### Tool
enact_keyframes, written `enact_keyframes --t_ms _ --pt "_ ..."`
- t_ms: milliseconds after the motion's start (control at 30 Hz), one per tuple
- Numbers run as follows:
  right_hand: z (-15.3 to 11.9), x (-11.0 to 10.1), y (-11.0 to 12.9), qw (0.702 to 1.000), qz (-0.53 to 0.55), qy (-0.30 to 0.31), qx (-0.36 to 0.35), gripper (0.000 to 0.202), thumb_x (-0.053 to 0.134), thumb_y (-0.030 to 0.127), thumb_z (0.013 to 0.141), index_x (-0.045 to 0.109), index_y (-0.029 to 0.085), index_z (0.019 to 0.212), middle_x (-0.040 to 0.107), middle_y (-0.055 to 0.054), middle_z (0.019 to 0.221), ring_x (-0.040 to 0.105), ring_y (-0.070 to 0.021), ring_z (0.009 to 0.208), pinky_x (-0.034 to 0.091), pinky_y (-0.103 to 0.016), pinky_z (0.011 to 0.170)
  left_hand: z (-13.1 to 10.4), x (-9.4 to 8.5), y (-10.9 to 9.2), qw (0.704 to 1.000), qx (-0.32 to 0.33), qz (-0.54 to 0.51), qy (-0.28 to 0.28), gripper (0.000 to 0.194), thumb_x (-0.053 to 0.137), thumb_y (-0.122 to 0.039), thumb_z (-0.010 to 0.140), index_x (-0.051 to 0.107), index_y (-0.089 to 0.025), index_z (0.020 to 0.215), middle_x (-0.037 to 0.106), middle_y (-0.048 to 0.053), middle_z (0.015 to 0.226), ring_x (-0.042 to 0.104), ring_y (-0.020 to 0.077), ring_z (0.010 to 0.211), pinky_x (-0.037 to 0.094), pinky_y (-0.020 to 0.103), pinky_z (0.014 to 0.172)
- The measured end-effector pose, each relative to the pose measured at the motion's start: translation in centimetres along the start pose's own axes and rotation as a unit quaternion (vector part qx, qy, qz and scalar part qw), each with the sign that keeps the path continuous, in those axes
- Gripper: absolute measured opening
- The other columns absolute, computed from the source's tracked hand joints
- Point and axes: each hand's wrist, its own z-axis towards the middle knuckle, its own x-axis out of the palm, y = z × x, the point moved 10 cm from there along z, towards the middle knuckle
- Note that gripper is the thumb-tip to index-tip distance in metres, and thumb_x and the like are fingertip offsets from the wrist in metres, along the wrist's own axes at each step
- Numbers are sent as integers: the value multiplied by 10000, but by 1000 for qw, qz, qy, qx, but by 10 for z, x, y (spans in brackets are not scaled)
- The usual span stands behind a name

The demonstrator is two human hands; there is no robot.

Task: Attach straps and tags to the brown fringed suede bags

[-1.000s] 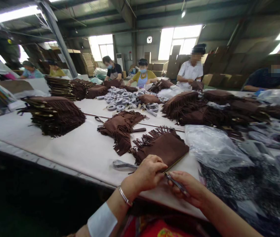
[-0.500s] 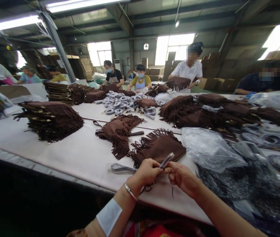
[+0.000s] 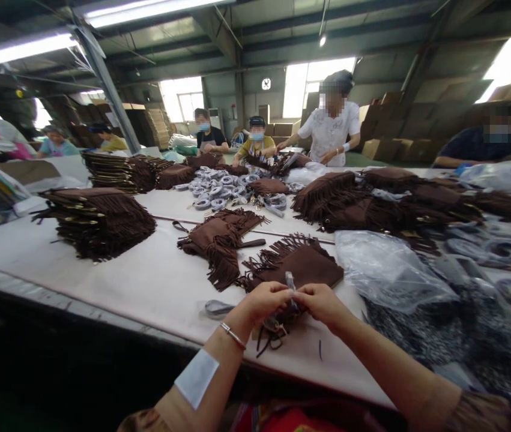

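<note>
My left hand (image 3: 265,302) and my right hand (image 3: 320,303) meet above the near table edge, fingertips pinched together on a plastic-wrapped strap (image 3: 289,279). Its pale end sticks up between them, and the rest is mostly hidden by my fingers. Under my left hand hang thin dark strips (image 3: 269,343), with a bit of metal showing near them. Just beyond my hands lies a brown fringed bag (image 3: 298,262). Another wrapped strap (image 3: 218,308) rests on the table left of my left hand. Farther back are more brown fringed bags (image 3: 216,237).
On the left stands a stack of fringed bags (image 3: 102,222). Wrapped straps (image 3: 219,187) are heaped mid-table. To my right lie clear plastic bags (image 3: 390,270) over dark material, and coiled straps (image 3: 492,251). Several co-workers, one in a white shirt (image 3: 334,129), are across the table.
My hands have come closer together, and the wrapped strap has turned from slanting to nearly upright. Across the table, the person in white has put down a brown bag and reaches left.
</note>
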Motion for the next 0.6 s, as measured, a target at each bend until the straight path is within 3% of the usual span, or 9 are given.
enact_keyframes --t_ms 133,233,333,467,600 --pt "1 1 1 999 -28 -14 -10 178 723 286 605 647 156 510 537 25 448 412 -92 450 271 -229 438 11 2 11 999 -39 13 -9 448 633 -559 728 675 -113 742 512 -28 521 443 87 468 352 213 457" --pt "-9 -5 -9 1000 -18 -20 7 166 667 336 649 667 172 618 546 29 466 408 -92 398 273 -231 404 15 10 17 998 -57 13 1 430 645 -553 720 668 -124 735 571 -9 553 488 96 481 370 209 447" --pt "-31 -28 -12 999 -7 -50 -6 228 656 393 667 688 180 743 609 2 578 455 -101 421 316 -238 408 15 14 20 997 -74 14 6 394 632 -523 735 661 -131 741 631 18 610 549 108 515 391 202 452" --pt "-73 -93 -2 987 -85 -132 -40 314 666 443 705 718 176 863 632 -25 619 518 -141 490 407 -275 469 16 11 22 996 -87 30 -7 344 610 -475 756 634 -137 696 615 10 565 534 94 472 355 183 424" --pt "-114 -213 3 935 -161 -311 -56 397 658 510 728 718 196 965 667 -50 669 593 -200 592 474 -314 557 19 11 24 995 -93 45 -9 389 585 -528 759 616 -142 714 602 3 556 493 78 436 327 174 406"
